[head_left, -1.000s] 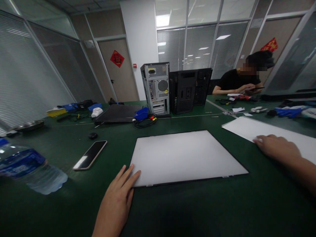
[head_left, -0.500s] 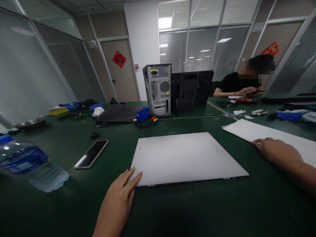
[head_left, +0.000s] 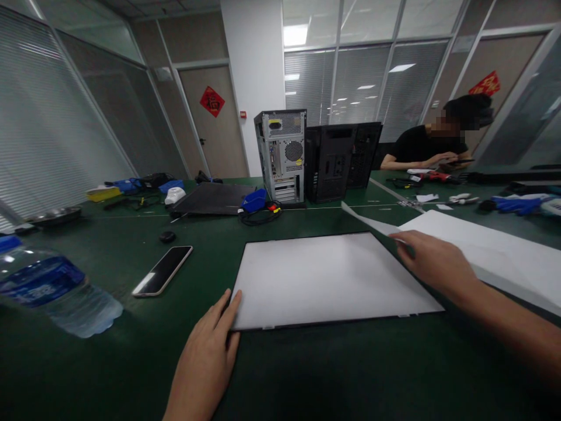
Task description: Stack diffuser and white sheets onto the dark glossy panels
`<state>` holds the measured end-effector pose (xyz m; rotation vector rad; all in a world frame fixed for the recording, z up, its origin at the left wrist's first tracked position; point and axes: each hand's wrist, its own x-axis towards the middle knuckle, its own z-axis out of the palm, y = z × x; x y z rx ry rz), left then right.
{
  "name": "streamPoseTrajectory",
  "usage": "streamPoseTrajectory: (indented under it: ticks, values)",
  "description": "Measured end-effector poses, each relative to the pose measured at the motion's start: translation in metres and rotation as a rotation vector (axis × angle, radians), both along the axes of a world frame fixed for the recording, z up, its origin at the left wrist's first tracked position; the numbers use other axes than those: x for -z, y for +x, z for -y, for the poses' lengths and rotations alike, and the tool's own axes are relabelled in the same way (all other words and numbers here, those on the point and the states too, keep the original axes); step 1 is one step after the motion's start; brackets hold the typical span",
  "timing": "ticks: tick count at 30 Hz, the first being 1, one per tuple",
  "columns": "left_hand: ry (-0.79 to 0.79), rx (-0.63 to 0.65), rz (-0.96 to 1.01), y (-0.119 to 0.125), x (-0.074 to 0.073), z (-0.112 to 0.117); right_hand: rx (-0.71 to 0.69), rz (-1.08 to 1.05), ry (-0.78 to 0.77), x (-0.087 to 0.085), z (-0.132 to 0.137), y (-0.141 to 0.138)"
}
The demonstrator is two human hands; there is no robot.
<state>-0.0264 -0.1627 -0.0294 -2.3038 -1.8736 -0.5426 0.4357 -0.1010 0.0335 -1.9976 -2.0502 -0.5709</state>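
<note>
A flat white panel with a thin black frame (head_left: 333,280) lies on the table in front of me, perhaps a screen backlight. At its near left corner rests my left hand (head_left: 205,351), fingers stretched out along the edge and touching it. My right hand (head_left: 433,266) pinches a thin white sheet (head_left: 370,221) by its edge, above the panel's right side. The sheet is raised and seen nearly edge-on, its far corner tilted up. Beneath and beyond my right forearm, more white sheeting (head_left: 504,242) lies flat on the table.
On the left are a phone (head_left: 164,271), a small black round object (head_left: 167,237) and a water bottle (head_left: 56,286). Computer cases (head_left: 284,155) stand at the back beside a dark flat panel (head_left: 214,199). Blue gloves (head_left: 519,204) lie right. A person (head_left: 421,146) sits across the table.
My right hand has moved left from the white sheeting, with a thin sheet lifted off it towards the framed panel. My left hand stays at the panel's corner, its fingers shifted slightly.
</note>
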Motion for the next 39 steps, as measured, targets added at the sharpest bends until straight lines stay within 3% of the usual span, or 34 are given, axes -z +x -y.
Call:
streamPoseTrajectory:
  ticks: [6, 12, 24, 39]
  values:
    - [-0.062, -0.11, -0.098, -0.001, 0.004, -0.002, -0.52, 0.069, 0.065, 0.018, 0.018, -0.098]
    - [-0.063, -0.186, -0.139, -0.002, 0.003, -0.001, -0.746, 0.083, 0.062, 0.029, 0.039, -0.151]
    - [-0.109, -0.185, -0.057, -0.003, 0.001, -0.002, -0.888, 0.02, 0.054, 0.037, 0.047, -0.178]
    - [-0.098, -0.171, -0.076, -0.002, -0.001, 0.0, -0.898, 0.032, 0.001, 0.042, 0.042, -0.173]
